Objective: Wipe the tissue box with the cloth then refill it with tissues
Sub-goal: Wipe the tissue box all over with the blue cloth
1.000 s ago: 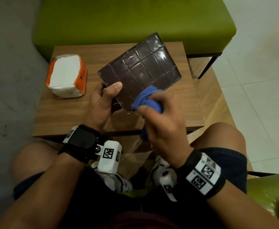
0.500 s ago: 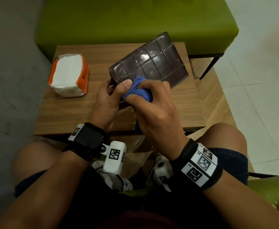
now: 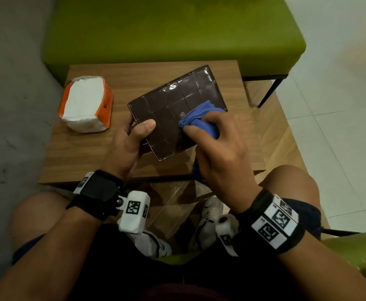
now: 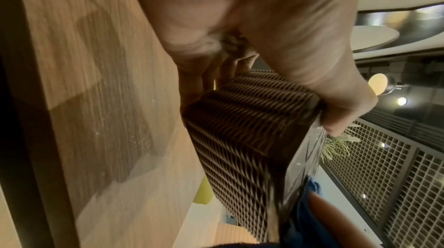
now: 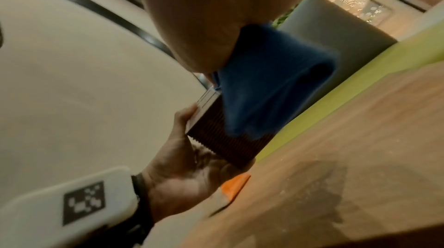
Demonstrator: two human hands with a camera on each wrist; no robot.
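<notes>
The dark brown tissue box [image 3: 171, 105] shows its glossy gridded face up, tilted above the wooden table [image 3: 86, 157]. My left hand [image 3: 132, 137] grips its near left corner, thumb on the glossy face. In the left wrist view the box's ribbed woven sides [image 4: 240, 134] sit under that hand [image 4: 276, 47]. My right hand [image 3: 216, 151] holds a bunched blue cloth [image 3: 199, 120] pressed on the right part of the face. In the right wrist view the cloth [image 5: 271, 85] hangs over the box [image 5: 223, 138]. An orange pack of white tissues [image 3: 86, 103] lies at the table's left.
A green upholstered bench [image 3: 173, 29] stands behind the table. A grey wall [image 3: 10, 83] runs along the left and pale floor tiles [image 3: 340, 127] lie to the right. My knees and white shoes [image 3: 210, 216] sit below the table's near edge.
The right hand has slid the blue cloth from the box's near left corner toward its right side. The box has turned and dropped slightly in the left hand.
</notes>
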